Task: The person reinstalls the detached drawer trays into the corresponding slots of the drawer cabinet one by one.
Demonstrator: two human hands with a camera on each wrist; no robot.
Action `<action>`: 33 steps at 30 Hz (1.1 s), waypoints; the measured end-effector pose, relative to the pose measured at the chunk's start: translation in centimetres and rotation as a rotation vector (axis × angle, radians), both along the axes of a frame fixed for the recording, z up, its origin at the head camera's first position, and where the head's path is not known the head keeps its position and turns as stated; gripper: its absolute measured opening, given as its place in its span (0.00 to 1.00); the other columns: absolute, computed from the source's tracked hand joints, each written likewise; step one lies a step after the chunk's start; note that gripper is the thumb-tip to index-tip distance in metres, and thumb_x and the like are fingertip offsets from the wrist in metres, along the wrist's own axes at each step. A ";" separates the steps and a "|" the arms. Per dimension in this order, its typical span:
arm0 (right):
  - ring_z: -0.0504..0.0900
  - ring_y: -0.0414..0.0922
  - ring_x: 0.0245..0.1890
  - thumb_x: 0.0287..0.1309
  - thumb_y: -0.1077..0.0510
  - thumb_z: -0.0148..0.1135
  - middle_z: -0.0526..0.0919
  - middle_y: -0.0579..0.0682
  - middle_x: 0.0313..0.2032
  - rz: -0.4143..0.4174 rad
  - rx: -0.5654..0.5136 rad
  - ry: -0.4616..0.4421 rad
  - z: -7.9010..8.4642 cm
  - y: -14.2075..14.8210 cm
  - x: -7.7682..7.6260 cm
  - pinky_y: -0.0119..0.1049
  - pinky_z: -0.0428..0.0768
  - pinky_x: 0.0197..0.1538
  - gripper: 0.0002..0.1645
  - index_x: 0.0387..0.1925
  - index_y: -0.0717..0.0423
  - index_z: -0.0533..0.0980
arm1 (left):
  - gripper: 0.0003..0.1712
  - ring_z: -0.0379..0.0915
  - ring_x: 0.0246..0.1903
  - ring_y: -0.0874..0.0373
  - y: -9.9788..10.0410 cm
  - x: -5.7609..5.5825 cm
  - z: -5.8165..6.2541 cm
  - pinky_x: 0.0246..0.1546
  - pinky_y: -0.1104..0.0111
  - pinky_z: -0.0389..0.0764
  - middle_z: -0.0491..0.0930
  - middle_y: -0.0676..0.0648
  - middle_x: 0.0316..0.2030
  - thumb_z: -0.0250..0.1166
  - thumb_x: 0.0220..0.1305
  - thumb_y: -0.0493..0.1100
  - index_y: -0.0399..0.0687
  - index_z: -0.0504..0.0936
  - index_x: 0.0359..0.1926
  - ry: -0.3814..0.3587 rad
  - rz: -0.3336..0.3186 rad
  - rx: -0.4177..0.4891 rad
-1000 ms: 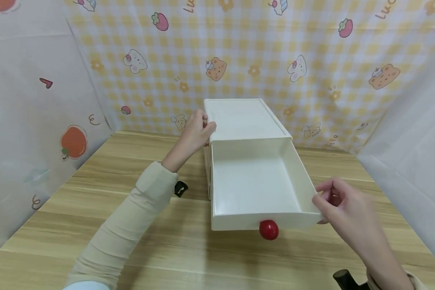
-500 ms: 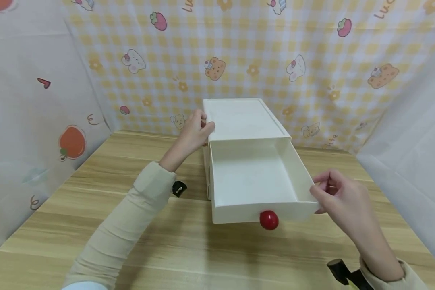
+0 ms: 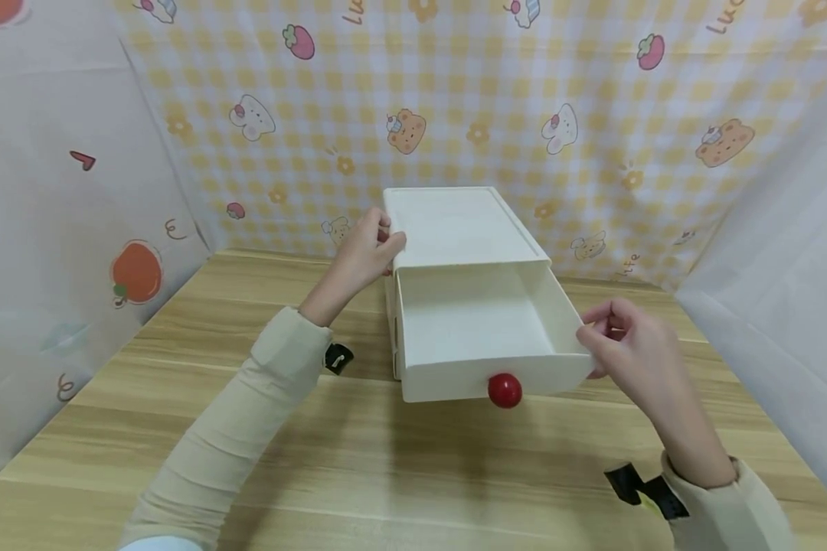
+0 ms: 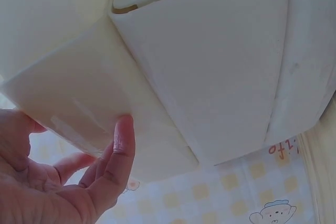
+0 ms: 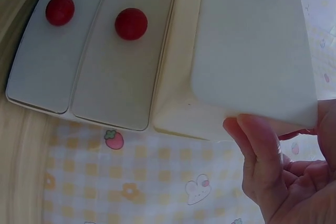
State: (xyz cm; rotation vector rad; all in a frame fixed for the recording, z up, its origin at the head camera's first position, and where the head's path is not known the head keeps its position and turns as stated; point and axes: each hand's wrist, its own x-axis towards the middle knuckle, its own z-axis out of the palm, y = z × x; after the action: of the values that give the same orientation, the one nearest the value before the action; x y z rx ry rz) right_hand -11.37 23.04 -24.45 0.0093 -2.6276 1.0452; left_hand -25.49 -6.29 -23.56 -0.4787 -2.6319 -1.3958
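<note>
A white drawer cabinet [image 3: 463,226] stands on the table with its top drawer [image 3: 478,325] partly pulled out. Nothing lies on the visible drawer floor. A round red knob [image 3: 505,390] sits on the drawer front. My right hand [image 3: 630,352] grips the drawer's front right corner; in the right wrist view its fingertips [image 5: 247,124] bend against the drawer's side near the front panel. At the cabinet's upper left edge, my left hand [image 3: 361,256] holds on, thumb near the top. From the left wrist view, one finger [image 4: 124,129] touches the white side.
Two lower drawers with red knobs [image 5: 131,23] are closed under the open one. A wooden table [image 3: 303,474] supports the cabinet. Behind hangs a yellow checked cloth [image 3: 482,84], with a white cloth [image 3: 48,214] at the left.
The top drawer has slid back some way into the cabinet, its front moving away from me with my right hand on the corner. My left hand stays at the cabinet's edge.
</note>
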 end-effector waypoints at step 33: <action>0.73 0.36 0.19 0.56 0.61 0.53 0.72 0.47 0.21 0.053 -0.015 0.007 1.0 -0.3 -4.9 0.34 0.82 0.20 0.12 0.39 0.65 0.75 | 0.20 0.76 0.27 0.51 0.1 0.0 -0.2 0.28 0.66 0.83 0.71 0.39 0.42 0.48 0.63 0.45 0.35 0.63 0.50 0.048 0.015 -0.025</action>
State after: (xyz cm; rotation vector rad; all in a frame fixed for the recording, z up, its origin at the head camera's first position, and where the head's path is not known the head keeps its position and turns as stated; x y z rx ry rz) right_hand -16.28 22.71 -23.46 0.0792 -2.6261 1.0804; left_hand -25.52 -6.16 -23.72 -0.4884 -2.6125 -1.3317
